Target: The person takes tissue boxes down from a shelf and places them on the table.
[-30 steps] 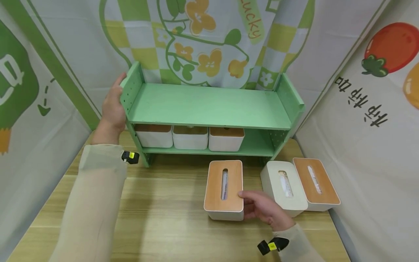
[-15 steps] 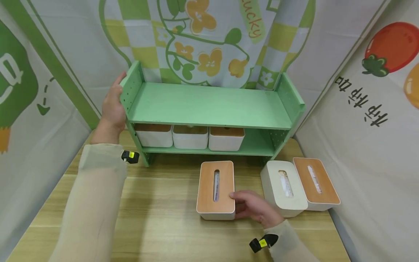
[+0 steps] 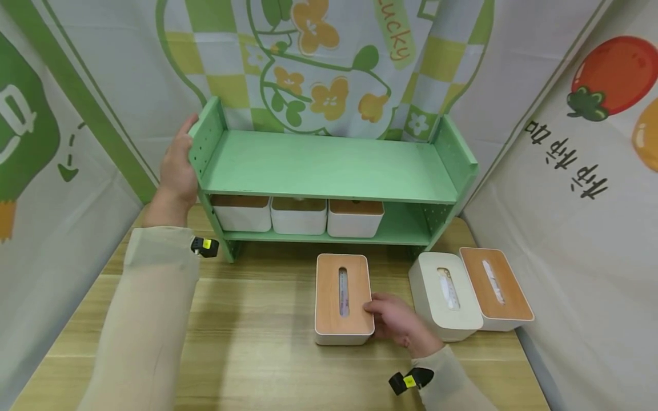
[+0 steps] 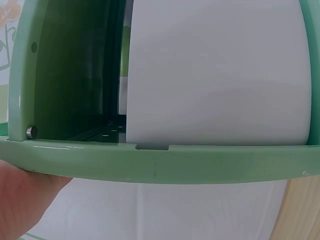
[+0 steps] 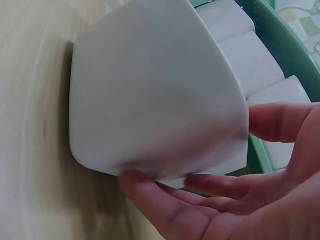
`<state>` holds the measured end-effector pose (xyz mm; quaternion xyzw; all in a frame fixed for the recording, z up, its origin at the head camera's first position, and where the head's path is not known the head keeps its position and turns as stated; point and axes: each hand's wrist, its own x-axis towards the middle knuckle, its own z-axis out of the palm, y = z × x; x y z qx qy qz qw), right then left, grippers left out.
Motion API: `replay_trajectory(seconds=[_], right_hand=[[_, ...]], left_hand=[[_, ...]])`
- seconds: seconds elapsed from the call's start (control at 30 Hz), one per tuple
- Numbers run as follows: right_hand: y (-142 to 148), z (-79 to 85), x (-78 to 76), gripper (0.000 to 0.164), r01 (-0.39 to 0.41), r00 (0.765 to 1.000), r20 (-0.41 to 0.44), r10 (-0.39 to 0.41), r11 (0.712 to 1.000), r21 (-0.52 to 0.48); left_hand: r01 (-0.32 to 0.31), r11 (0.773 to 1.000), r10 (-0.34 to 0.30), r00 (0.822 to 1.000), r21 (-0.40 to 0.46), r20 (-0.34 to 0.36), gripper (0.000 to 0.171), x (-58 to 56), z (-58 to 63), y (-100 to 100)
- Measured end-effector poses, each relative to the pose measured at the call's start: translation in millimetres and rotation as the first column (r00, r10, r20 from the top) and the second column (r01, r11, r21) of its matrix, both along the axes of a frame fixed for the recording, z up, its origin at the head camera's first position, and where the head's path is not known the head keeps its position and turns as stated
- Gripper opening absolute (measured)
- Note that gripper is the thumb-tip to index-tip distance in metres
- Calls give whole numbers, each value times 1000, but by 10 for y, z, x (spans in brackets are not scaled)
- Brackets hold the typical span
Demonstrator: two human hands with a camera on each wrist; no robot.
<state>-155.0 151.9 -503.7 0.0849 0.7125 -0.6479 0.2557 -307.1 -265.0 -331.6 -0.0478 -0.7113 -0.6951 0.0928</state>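
Note:
My right hand (image 3: pixel 400 321) holds a white tissue box with a wood-look lid (image 3: pixel 331 297) by its right side, in the head view. The thumb (image 5: pixel 275 122) is at the lid's edge, with the other fingers (image 5: pixel 145 192) against the lower part of the box in the right wrist view. Through the lid's long slot shows a pale printed packet. My left hand (image 3: pixel 178 165) rests against the outer face of the green shelf's left side panel (image 3: pixel 207 140); its thumb is out of sight. Inside the shelf, the left wrist view shows a white box wall (image 4: pixel 215 75).
Three white boxes, among them the middle box (image 3: pixel 299 220), stand in a row on the shelf's lower board (image 3: pixel 406 225). On the table's right lie an all-white tissue box (image 3: pixel 454 294) and another wood-lidded box (image 3: pixel 506 285). Printed cloth walls (image 3: pixel 519 188) enclose the table.
My right hand and the tissue box have shifted left, then the box slid slightly back to the right and turned a little. The left hand and the shelf have stayed still.

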Motion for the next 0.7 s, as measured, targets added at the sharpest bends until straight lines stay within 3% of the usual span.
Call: replay_trajectory(seconds=[0.1, 0.17, 0.2, 0.27, 0.33, 0.43, 0.53, 0.6, 0.63, 0.7], right_hand=[[-41, 51, -7, 64, -17, 991, -130, 45, 978, 206], [-74, 99, -10, 69, -34, 962, -238, 137, 918, 394], [-91, 125, -7, 73, -35, 941, -278, 193, 873, 487], [-130, 173, 5, 79, -21, 886, -337, 318, 753, 657], [-183, 207, 16, 82, 4, 815, -374, 443, 642, 767], [-294, 229, 49, 79, 62, 696, -417, 585, 530, 846], [-434, 236, 95, 71, 89, 576, -436, 691, 478, 874], [-523, 233, 134, 66, 85, 521, -420, 743, 444, 892], [-562, 229, 154, 65, 74, 509, -403, 760, 428, 901], [-620, 221, 194, 64, 54, 507, -353, 787, 379, 924]], left_hand=[[4, 1000, -4, 1000, 12, 3, 55, -6, -5, -4], [6, 1000, -6, 1000, 18, 1, 55, -7, -7, -1], [7, 1000, -7, 1000, 25, 1, 55, -8, -8, 1], [7, 1000, -7, 1000, 23, -1, 55, -4, -9, 2], [6, 1000, -6, 1000, 21, 1, 55, 0, -9, 3], [10, 1000, -10, 1000, 21, 1, 55, -2, -13, -2], [8, 1000, -8, 1000, 15, -4, 55, -5, -15, -5], [5, 1000, -5, 1000, 9, -3, 55, -10, -13, -8], [3, 1000, -3, 1000, -1, -2, 55, -10, -12, -9], [0, 1000, 0, 1000, -14, 1, 55, -12, -12, -11]])
